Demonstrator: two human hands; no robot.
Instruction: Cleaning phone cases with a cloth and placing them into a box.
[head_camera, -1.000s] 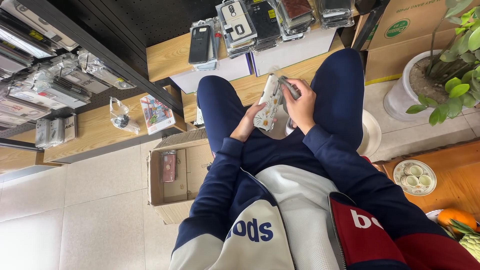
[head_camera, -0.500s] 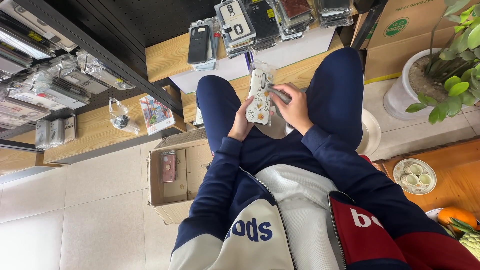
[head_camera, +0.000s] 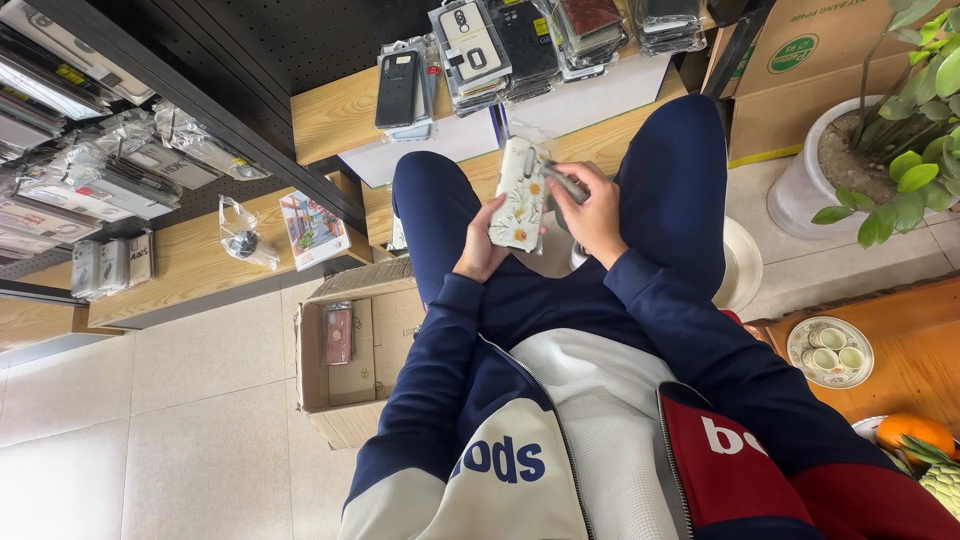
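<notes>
Seated person, daisy phone case held over lap

Left hand (head_camera: 482, 243) closed around lower end of white floral phone case (head_camera: 518, 196), upright between the knees; right hand (head_camera: 592, 212) pinches a small grey tool (head_camera: 566, 185) against case's right edge. Cardboard box (head_camera: 345, 345) on floor left of case.

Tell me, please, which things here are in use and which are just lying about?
In use: floral case, held in left hand; grey tool, in right hand.
Lying about: cardboard box, packaged cases, potted plant, cup tray, fruit.
</notes>
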